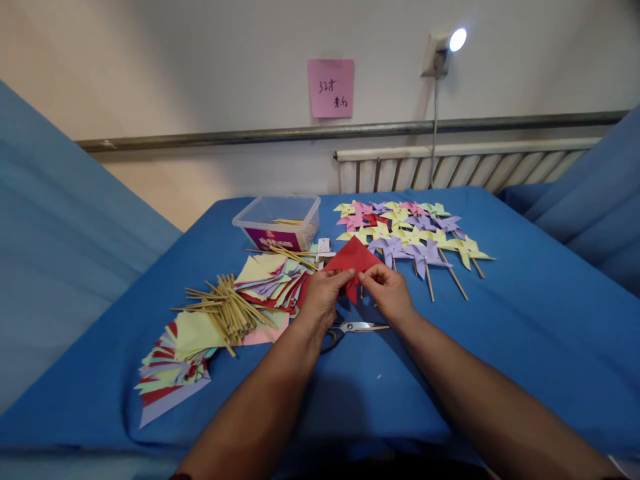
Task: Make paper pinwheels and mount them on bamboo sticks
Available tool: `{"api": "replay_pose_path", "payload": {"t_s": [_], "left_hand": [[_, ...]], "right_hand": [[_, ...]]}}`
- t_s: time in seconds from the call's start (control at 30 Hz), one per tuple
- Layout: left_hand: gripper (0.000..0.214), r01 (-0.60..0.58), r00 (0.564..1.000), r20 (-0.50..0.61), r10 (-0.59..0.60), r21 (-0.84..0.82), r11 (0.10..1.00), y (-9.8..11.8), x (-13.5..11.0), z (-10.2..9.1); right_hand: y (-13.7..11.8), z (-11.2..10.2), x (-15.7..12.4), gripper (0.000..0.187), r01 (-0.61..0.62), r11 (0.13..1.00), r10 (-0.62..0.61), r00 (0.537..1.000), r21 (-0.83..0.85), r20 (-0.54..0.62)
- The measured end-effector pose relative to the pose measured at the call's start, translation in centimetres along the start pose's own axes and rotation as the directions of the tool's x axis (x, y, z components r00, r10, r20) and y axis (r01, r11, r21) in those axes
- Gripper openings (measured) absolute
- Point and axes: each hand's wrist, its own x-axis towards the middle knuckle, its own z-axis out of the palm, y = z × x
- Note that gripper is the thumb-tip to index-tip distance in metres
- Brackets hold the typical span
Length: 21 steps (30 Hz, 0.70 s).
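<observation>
— So, what are the hands doing?
— The left hand [323,293] and right hand [387,290] both pinch one red paper [353,257], lifted above the scissors [357,327], probably to keep its fold free.
— Any room?
— Sticks [227,310] crowd the left and pinwheels [410,233] lie beyond. The table [525,320] is bare on the right.

A desk [525,320] under a blue cloth carries everything. Towards its far edge, left of the middle, stands a clear plastic box [260,223] (a few sticks lie inside), with a small white carton [324,245] just beside it. Finished pinwheels [410,233] lie in overlapping rows near the far right corner. Left of the middle a pile of coloured paper squares [270,277] touches a bundle of wooden sticks [227,310]. More cut paper [170,373] fans out towards the near left corner. Scissors [360,327] lie at the middle.
</observation>
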Motion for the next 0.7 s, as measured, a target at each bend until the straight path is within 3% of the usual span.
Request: {"api": "replay_pose_path", "payload": {"t_s": [0.47, 0.6, 0.63, 0.7], "left_hand": [[0.018, 0.0, 0.999, -0.043, 0.003, 0.078, 0.997, 0.0, 0.2, -0.3], [0.019, 0.063, 0.996, 0.055, -0.071, 0.138, 0.988, 0.8, 0.3, -0.8], [0.019, 0.068, 0.994, 0.074, -0.083, 0.18, 0.981, 1.0, 0.3, -1.0], [0.016, 0.057, 0.991, 0.1, -0.089, 0.278, 0.959, 1.3, 0.3, -1.3]], "right_hand": [[-0.3, -0.2, 0.0, 0.03, -0.045, 0.999, 0.046, 0.999, 0.023, -0.004], [-1.2, -1.4, 0.9, 0.055, -0.021, 0.989, 0.042, 0.99, 0.148, -0.138], [-1.4, -1.7, 1.1, 0.055, -0.054, 0.98, 0.076, 0.991, 0.193, -0.108], [-1.6, -2.1, 1.3, 0.051, -0.172, 0.952, 0.162, 0.985, 0.253, 0.058]]}}
